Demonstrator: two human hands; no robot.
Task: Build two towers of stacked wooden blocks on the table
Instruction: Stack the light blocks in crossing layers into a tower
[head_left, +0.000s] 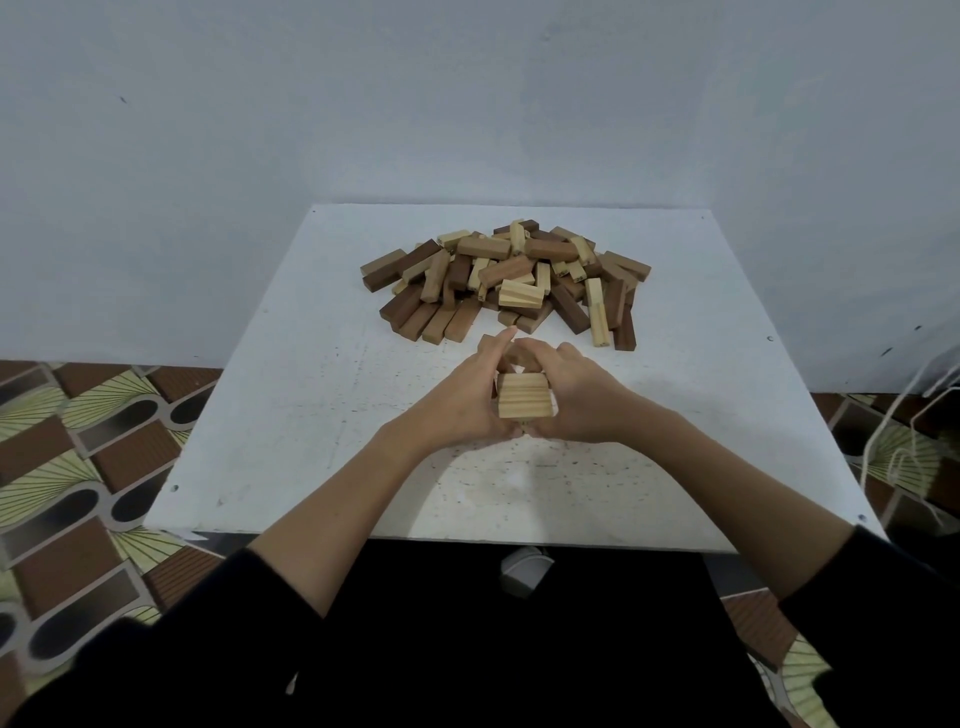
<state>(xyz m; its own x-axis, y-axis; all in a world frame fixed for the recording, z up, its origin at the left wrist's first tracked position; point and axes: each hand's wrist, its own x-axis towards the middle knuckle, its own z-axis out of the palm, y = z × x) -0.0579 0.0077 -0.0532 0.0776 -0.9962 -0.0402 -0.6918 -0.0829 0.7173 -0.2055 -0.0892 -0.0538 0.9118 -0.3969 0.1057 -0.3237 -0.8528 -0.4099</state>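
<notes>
On the white table (291, 395), two hands are squaring up a first low stack

Left hand (467, 400) and right hand (582, 400) are curling round the pale, grainy block stack (524, 402), each gripping a side, probably to align its edges; behind it, the loose pile (509, 280) of light and dark rectangular blocks is waiting, untouched
</notes>
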